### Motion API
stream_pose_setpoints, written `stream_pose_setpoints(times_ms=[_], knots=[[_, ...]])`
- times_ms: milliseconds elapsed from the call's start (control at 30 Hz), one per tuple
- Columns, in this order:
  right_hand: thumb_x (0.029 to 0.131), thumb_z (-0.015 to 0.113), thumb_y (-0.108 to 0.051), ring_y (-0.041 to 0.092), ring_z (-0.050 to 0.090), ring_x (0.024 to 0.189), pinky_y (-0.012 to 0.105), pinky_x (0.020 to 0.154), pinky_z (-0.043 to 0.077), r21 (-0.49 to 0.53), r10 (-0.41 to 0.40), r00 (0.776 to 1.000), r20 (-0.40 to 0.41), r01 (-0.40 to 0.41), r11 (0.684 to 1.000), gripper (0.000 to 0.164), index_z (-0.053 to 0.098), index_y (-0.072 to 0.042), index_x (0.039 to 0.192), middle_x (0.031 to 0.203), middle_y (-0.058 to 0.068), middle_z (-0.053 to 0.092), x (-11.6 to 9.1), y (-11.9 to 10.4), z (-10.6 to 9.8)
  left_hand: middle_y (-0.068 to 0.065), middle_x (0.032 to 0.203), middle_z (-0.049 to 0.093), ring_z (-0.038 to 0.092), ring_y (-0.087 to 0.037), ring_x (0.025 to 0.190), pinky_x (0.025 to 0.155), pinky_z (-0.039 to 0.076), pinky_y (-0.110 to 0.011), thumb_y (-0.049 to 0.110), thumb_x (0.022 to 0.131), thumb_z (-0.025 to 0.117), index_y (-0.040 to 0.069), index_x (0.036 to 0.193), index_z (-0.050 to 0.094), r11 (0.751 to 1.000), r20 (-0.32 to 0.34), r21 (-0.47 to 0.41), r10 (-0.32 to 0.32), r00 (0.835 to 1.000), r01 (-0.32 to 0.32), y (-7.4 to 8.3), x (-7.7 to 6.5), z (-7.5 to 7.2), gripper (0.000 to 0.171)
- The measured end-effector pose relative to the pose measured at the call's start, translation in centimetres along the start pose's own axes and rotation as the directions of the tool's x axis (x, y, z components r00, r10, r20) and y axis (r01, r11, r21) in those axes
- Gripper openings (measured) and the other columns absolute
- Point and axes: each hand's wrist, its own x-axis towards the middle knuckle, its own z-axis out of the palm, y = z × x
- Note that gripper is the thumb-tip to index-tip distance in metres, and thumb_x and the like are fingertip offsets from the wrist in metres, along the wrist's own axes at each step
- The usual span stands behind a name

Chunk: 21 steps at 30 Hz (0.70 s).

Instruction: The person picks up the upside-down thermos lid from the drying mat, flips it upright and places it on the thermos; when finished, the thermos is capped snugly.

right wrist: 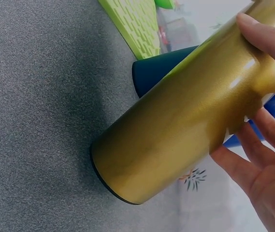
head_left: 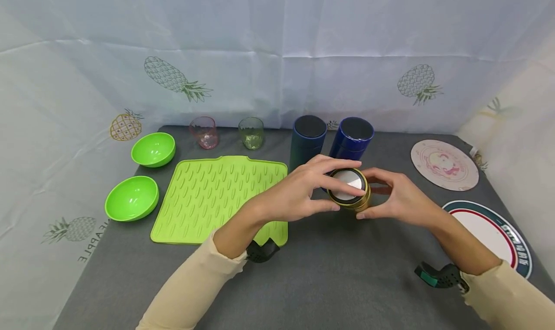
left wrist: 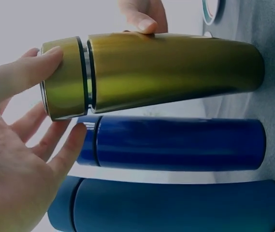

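A gold thermos point(left wrist: 176, 67) with a dark base is between my two hands, close to upright. My left hand point(head_left: 303, 185) pinches its gold lid point(left wrist: 62, 89) at the top, thumb on one side and fingers round the other. Between lid and body shows a narrow gap with a silvery neck. My right hand point(head_left: 403, 197) grips the upper body of the thermos, thumb opposite the fingers. Whether the base touches the table cannot be told for sure. Just behind stand a blue thermos point(left wrist: 180, 144) and a dark teal thermos point(left wrist: 176, 205), both with lids on.
On the grey table point(head_left: 338, 282), a lime drying mat point(head_left: 217, 195) lies left of the hands. Beyond it are two green bowls point(head_left: 132, 200), a pink glass point(head_left: 204, 133) and a greenish glass point(head_left: 251, 133). To the right lie a pink round mat point(head_left: 444, 165) and a white plate-like disc point(head_left: 481, 229).
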Motion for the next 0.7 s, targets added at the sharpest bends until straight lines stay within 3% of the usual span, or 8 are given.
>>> stream_pose_setpoints(times_ms=[233,467,600,700], knots=[[0.068,0.096,-0.018,0.003,0.066,0.113,0.011,0.097,0.05,0.005,-0.01,1.0,0.003,0.01,1.0,0.068,0.063,-0.031,0.126,0.12,-0.011,0.069,0.0,-0.1,-0.1,-0.008,0.156,0.048,0.043,-0.016,0.146,0.114,0.043,-0.024,0.018,0.088,0.08,0.016,0.118,0.078,0.997,-0.075,-0.08,0.014,0.997,-0.02,-0.2,0.2,0.8,0.03],[0.07,0.095,-0.016,0.002,0.065,0.113,0.01,0.097,0.05,0.018,-0.018,1.0,0.004,0.018,1.0,0.068,0.062,-0.029,0.128,0.121,-0.01,0.068,0.0,0.1,-0.2,-0.006,0.147,0.054,0.05,-0.015,0.138,0.106,0.048,-0.02,0.019,0.081,0.087,0.013,0.115,0.076,0.987,-0.167,-0.159,-0.061,0.984,0.034,-0.1,0.4,1.6,0.036],[0.073,0.093,-0.016,0.0,0.063,0.114,0.01,0.098,0.05,0.008,-0.031,0.999,0.012,0.031,0.999,0.066,0.063,-0.025,0.13,0.122,-0.01,0.068,0.0,0.1,-0.2,-0.005,0.141,0.058,0.054,-0.014,0.133,0.101,0.051,-0.019,0.022,0.077,0.091,0.013,0.113,0.069,0.981,-0.205,-0.17,-0.126,0.971,0.091,0.1,0.6,2.0,0.043],[0.074,0.092,-0.016,-0.001,0.063,0.114,0.011,0.098,0.049,0.002,-0.031,0.999,0.017,0.031,1.0,0.063,0.063,-0.023,0.13,0.122,-0.01,0.067,-0.1,0.2,-0.2,-0.004,0.135,0.057,0.055,-0.012,0.128,0.099,0.051,-0.018,0.025,0.073,0.094,0.014,0.107,0.067,0.983,-0.25,-0.151,-0.138,0.958,0.102,0.3,0.8,2.3,0.045]])
